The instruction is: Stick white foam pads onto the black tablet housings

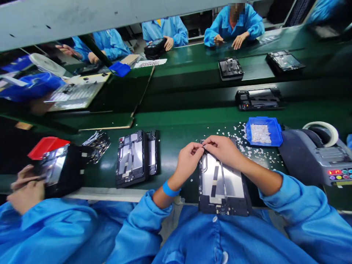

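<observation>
1. The left hand (189, 158), which wears a blue elastic wristband (169, 190), has its thumb and forefinger pressed together. They pinch a tiny part (204, 146), too small to identify. I judge that a light, steady grip is best here.
2. The right hand (223, 148) pinches the same tiny part from the other side, just above the upper edge of the flat black rectangular tablet frame (222, 185). In my opinion both hands should make only small movements and avoid touching the shiny inner surface.
3. The frame lies flat on the dark green conveyor table (176, 146), directly in front of the person, and its lower edge reaches past the table's near border. Inside it is a silver metal plate with dark strips.
4. To the right stands a shallow blue plastic tray (275, 132) that holds small white pieces. More white bits lie scattered around it, near the frame.
</observation>
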Tool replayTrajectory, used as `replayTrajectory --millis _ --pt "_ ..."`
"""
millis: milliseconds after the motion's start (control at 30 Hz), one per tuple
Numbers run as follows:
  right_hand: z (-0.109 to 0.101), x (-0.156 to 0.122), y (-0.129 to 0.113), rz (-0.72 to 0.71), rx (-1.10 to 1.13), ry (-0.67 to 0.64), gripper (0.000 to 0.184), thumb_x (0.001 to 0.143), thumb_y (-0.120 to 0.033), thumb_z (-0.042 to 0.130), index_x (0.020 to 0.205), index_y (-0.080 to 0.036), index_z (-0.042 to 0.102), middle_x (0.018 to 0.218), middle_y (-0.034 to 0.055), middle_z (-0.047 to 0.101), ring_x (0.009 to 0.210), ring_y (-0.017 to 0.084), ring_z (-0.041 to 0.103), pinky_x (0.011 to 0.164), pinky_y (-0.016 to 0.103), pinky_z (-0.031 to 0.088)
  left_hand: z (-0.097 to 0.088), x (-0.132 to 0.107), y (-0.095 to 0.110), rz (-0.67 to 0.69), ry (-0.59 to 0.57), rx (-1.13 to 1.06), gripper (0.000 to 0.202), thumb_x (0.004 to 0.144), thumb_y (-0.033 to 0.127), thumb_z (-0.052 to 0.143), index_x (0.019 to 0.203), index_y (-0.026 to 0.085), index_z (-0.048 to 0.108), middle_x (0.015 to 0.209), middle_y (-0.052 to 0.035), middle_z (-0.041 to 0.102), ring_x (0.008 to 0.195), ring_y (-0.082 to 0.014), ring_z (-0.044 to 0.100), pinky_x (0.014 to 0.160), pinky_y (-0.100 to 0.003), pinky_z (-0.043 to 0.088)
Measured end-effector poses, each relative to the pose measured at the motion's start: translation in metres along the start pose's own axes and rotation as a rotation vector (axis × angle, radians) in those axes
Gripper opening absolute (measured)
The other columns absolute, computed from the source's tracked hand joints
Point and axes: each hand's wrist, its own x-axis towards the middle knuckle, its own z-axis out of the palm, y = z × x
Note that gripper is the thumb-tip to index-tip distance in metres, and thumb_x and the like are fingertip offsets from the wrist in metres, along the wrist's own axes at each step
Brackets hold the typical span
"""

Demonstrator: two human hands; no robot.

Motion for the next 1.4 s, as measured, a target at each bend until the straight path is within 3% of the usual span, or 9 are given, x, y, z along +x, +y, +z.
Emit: replayTrajectory --millis 200,500,700,833,900,1000,1067,1200,1400 --pt "0.01 -0.008 0.004 -0.137 -0.43 0.107 0.016 0.101 -0.023 0.059 0.101 -0.019 0.075 0.1 0.0067 0.076 0.094 0.021 0.07 0.084 0.031 0.048 0.003 0.001 -0.005 0.073 0.095 0.109 0.016 0.09 0.032 0.068 0.092 0.019 0.076 0.088 -0.0036 0.075 0.079 -0.0176 0.066 0.075 -0.03 0.049" --pt "0.003 -0.011 0.009 -0.16 -0.424 -0.009 0.02 0.102 -0.023 0.057 0.103 -0.018 0.076 0.105 0.0064 0.078 0.097 0.021 0.072 0.086 0.03 0.048 -0.003 -0.007 -0.003 0.351 0.077 0.387 0.015 0.096 0.027 0.066 0.084 0.023 0.073 0.088 -0.0043 0.075 0.088 -0.0217 0.066 0.084 -0.036 0.047" --pt "0.003 -0.01 0.005 -0.102 -0.501 0.074 0.014 0.092 -0.018 0.058 0.083 -0.019 0.068 0.084 0.0033 0.072 0.077 0.017 0.063 0.071 0.028 0.038 0.002 -0.006 -0.003 0.246 0.014 0.288 0.013 0.093 0.026 0.064 0.086 0.021 0.073 0.088 -0.0034 0.074 0.086 -0.0199 0.065 0.081 -0.033 0.047" --pt "-0.057 -0.023 0.027 0.011 -0.734 0.316 0.017 0.093 -0.023 0.056 0.08 -0.018 0.066 0.081 0.0076 0.069 0.075 0.019 0.059 0.067 0.029 0.033 0.003 0.0 -0.005 0.006 -0.039 -0.013 0.014 0.088 0.031 0.066 0.087 0.018 0.07 0.079 -0.0008 0.068 0.072 -0.0151 0.058 0.068 -0.027 0.045" --pt "-0.101 -0.034 0.044 0.242 -0.939 0.451 0.022 0.095 -0.029 0.057 0.083 -0.015 0.069 0.079 0.0125 0.068 0.07 0.022 0.057 0.064 0.031 0.03 0.003 0.005 -0.008 -0.046 -0.043 -0.134 0.016 0.086 0.033 0.068 0.086 0.017 0.068 0.079 -0.0006 0.066 0.073 -0.014 0.057 0.068 -0.026 0.044" --pt "-0.136 -0.049 0.059 0.39 -1.071 0.419 0.022 0.094 -0.025 0.056 0.096 -0.011 0.073 0.088 0.0183 0.07 0.075 0.026 0.06 0.066 0.032 0.034 0.003 0.008 -0.012 -0.077 -0.019 -0.207 0.018 0.083 0.033 0.071 0.084 0.016 0.066 0.08 -0.0013 0.066 0.075 -0.0138 0.058 0.07 -0.025 0.044" --pt "-0.123 -0.053 0.054 0.229 -0.974 0.362 0.022 0.093 -0.02 0.056 0.103 -0.013 0.074 0.099 0.0161 0.073 0.084 0.026 0.064 0.072 0.032 0.039 0.004 0.009 -0.014 -0.094 0.007 -0.237 0.018 0.082 0.033 0.071 0.084 0.016 0.065 0.082 -0.002 0.067 0.077 -0.0142 0.059 0.072 -0.025 0.045" --pt "-0.042 -0.04 0.021 -0.119 -0.676 0.166 0.018 0.101 -0.024 0.057 0.096 -0.018 0.074 0.098 0.0065 0.074 0.092 0.021 0.065 0.083 0.03 0.044 0.008 0.007 -0.016 -0.102 0.056 -0.282 0.019 0.081 0.033 0.072 0.083 0.017 0.063 0.082 -0.0018 0.067 0.078 -0.014 0.061 0.074 -0.026 0.046" --pt "0.015 -0.012 0.001 -0.136 -0.644 0.025 0.019 0.104 -0.026 0.059 0.102 -0.017 0.076 0.102 0.0074 0.075 0.096 0.021 0.067 0.089 0.031 0.043 0.013 0.003 -0.015 -0.013 0.097 -0.219 0.015 0.084 0.03 0.07 0.084 0.017 0.064 0.089 -0.0044 0.072 0.082 -0.0155 0.065 0.078 -0.028 0.05"
